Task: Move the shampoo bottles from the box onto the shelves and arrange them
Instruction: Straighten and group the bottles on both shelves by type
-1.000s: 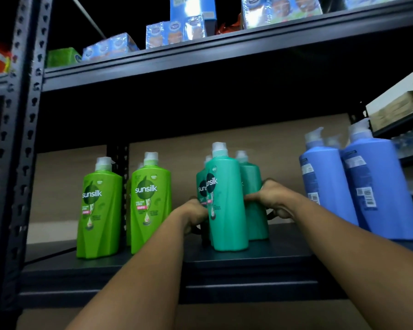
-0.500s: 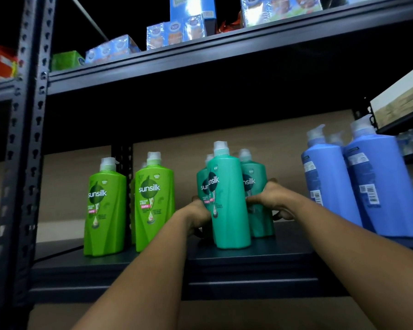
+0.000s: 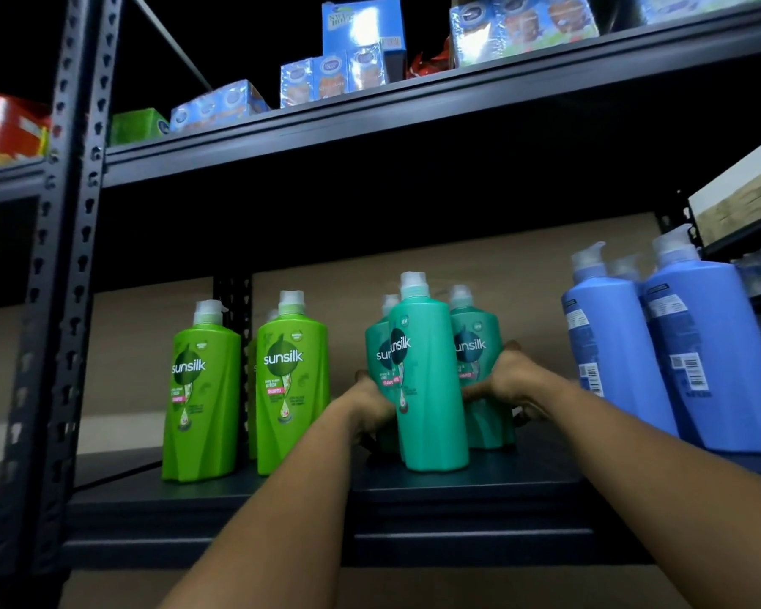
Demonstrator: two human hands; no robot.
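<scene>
Three teal Sunsilk shampoo bottles stand clustered mid-shelf: a front one (image 3: 431, 389), one behind on the left (image 3: 376, 345) and one behind on the right (image 3: 475, 340). My left hand (image 3: 372, 406) grips the rear left teal bottle low on its side. My right hand (image 3: 508, 380) grips the rear right teal bottle, fingers curled around its far side. Two light green Sunsilk bottles (image 3: 203, 393) (image 3: 291, 380) stand to the left, with another partly hidden behind them. Blue bottles (image 3: 607, 340) (image 3: 704, 358) stand at the right with their back labels showing.
The dark metal shelf (image 3: 458, 494) carries all the bottles. A perforated upright post (image 3: 69, 274) rises at the left. The upper shelf (image 3: 414, 112) holds blue boxed goods (image 3: 361, 46). A cardboard box (image 3: 743, 200) sits at the far right.
The rear right teal bottle has turned so its Sunsilk label faces me. Both hands stay on the rear teal bottles. The camera view has shifted slightly.
</scene>
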